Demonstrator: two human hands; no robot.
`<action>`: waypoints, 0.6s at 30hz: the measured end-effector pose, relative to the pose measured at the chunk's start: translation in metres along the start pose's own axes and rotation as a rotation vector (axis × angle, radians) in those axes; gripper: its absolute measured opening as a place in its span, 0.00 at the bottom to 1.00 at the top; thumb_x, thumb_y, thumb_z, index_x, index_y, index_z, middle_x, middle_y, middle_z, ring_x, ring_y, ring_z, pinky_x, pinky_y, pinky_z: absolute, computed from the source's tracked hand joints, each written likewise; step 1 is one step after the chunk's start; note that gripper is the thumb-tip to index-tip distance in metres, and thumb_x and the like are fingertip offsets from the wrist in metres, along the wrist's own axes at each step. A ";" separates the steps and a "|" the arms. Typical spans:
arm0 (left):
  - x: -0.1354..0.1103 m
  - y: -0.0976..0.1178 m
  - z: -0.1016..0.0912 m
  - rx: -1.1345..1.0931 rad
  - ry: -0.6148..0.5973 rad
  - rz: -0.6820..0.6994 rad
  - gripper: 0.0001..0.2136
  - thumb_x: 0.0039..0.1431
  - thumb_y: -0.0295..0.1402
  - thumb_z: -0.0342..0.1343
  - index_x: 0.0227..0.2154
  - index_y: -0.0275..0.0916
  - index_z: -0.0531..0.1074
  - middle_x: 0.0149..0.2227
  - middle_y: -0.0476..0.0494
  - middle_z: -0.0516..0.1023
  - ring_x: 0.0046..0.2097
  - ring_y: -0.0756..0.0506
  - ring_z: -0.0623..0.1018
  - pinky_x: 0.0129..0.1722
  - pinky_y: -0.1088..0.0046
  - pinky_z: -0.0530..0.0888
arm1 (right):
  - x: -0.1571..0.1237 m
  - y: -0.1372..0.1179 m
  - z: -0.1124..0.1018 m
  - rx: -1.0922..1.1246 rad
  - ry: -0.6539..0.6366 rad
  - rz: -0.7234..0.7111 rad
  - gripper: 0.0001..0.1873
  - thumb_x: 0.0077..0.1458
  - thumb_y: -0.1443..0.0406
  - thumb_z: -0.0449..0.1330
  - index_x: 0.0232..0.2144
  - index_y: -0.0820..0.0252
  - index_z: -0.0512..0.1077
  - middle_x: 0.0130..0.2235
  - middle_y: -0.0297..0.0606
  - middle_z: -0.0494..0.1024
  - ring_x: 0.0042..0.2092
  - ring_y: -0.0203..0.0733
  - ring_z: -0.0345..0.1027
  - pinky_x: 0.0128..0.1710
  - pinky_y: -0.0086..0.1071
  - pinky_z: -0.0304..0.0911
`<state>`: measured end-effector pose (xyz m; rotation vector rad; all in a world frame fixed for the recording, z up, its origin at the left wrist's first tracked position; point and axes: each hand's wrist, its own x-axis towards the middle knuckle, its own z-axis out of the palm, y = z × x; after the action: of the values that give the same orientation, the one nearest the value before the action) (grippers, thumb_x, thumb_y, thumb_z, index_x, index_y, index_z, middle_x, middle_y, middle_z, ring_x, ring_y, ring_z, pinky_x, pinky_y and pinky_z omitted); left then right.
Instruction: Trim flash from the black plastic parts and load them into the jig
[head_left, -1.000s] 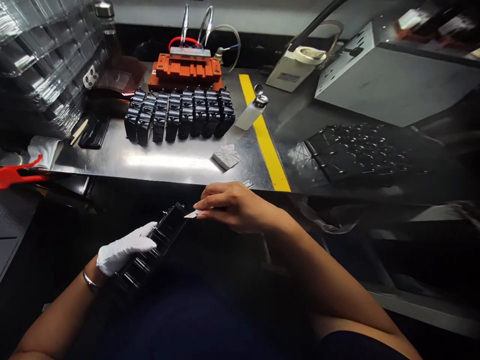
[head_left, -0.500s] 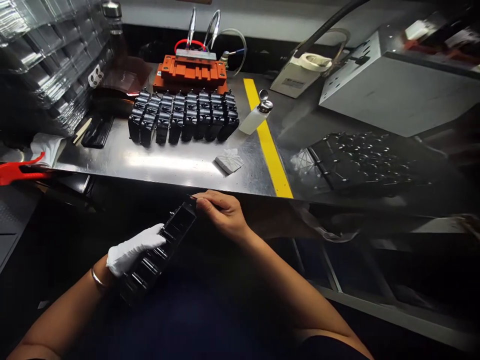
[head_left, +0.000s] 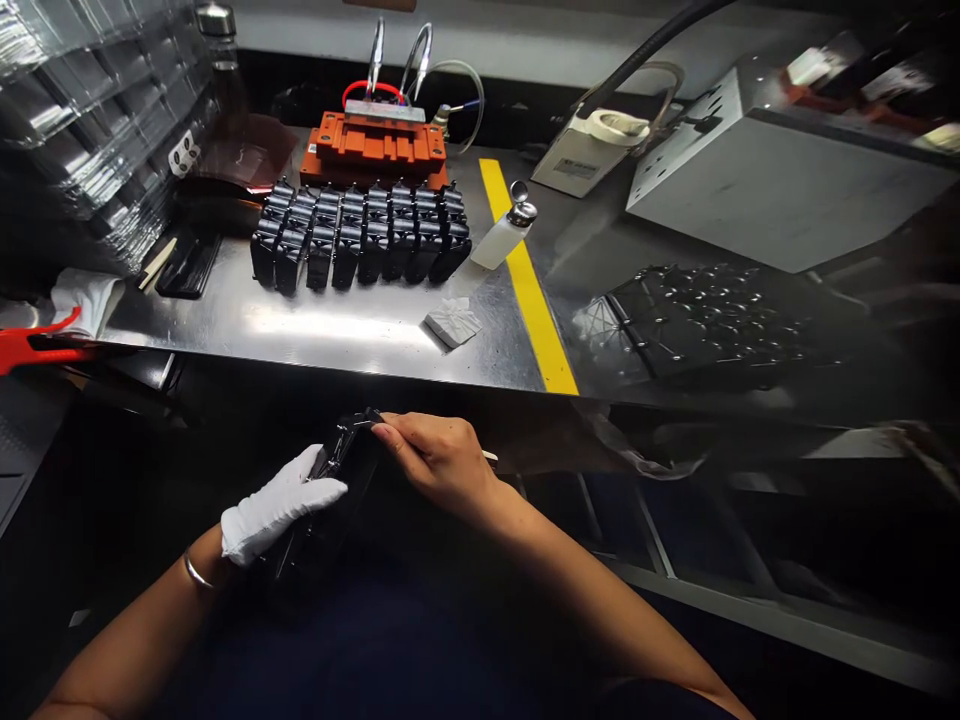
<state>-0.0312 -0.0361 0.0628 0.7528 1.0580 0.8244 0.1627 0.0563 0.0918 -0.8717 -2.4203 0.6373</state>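
My left hand [head_left: 274,505], in a white glove, grips a long black plastic part [head_left: 330,490] held below the front edge of the steel table [head_left: 337,330]. My bare right hand [head_left: 435,458] is closed at the part's upper end, fingertips pinching there. A thin pale tip sticks out behind that hand; what it is I cannot make out. On the table farther back stands a row of several black plastic parts [head_left: 360,235] like the one I hold.
An orange fixture [head_left: 375,145] sits behind the row. A small dispenser bottle [head_left: 504,228] stands by a yellow stripe [head_left: 529,280]. A folded wipe [head_left: 452,322] lies near the front. Clear trays [head_left: 82,110] stack at left, a black tray [head_left: 705,320] and grey box [head_left: 780,170] at right.
The black part has turned more on edge and come lower. My right hand moved from holding a small silvery blade at the part's end to pinching the end itself.
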 end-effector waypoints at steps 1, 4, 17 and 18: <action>0.000 -0.001 0.000 0.015 0.042 0.037 0.21 0.50 0.44 0.60 0.45 0.39 0.70 0.43 0.41 0.73 0.46 0.40 0.72 0.47 0.61 0.69 | 0.001 0.001 -0.004 0.029 0.009 -0.026 0.13 0.62 0.63 0.52 0.29 0.59 0.73 0.22 0.33 0.73 0.23 0.32 0.65 0.24 0.26 0.58; 0.003 -0.013 0.000 0.138 0.313 0.168 0.27 0.44 0.40 0.66 0.48 0.41 0.69 0.46 0.41 0.75 0.49 0.39 0.73 0.50 0.60 0.69 | 0.002 0.001 -0.015 0.054 0.073 -0.078 0.12 0.64 0.65 0.48 0.33 0.60 0.71 0.25 0.35 0.72 0.26 0.33 0.65 0.26 0.26 0.60; 0.007 -0.051 -0.006 0.791 0.585 0.812 0.32 0.47 0.39 0.65 0.54 0.44 0.59 0.46 0.42 0.74 0.45 0.43 0.77 0.44 0.65 0.75 | -0.006 -0.003 -0.014 -0.354 0.056 -0.391 0.28 0.61 0.51 0.49 0.15 0.61 0.61 0.17 0.30 0.59 0.21 0.30 0.50 0.21 0.29 0.43; 0.007 -0.051 -0.006 0.782 0.561 0.805 0.32 0.47 0.39 0.65 0.55 0.43 0.58 0.46 0.42 0.74 0.45 0.43 0.77 0.44 0.65 0.75 | -0.006 -0.002 -0.014 -0.354 0.070 -0.395 0.29 0.61 0.50 0.49 0.15 0.62 0.62 0.17 0.30 0.59 0.21 0.30 0.49 0.22 0.28 0.43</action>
<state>-0.0239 -0.0539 0.0149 1.7436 1.6398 1.3669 0.1735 0.0545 0.1023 -0.5029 -2.5771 0.0317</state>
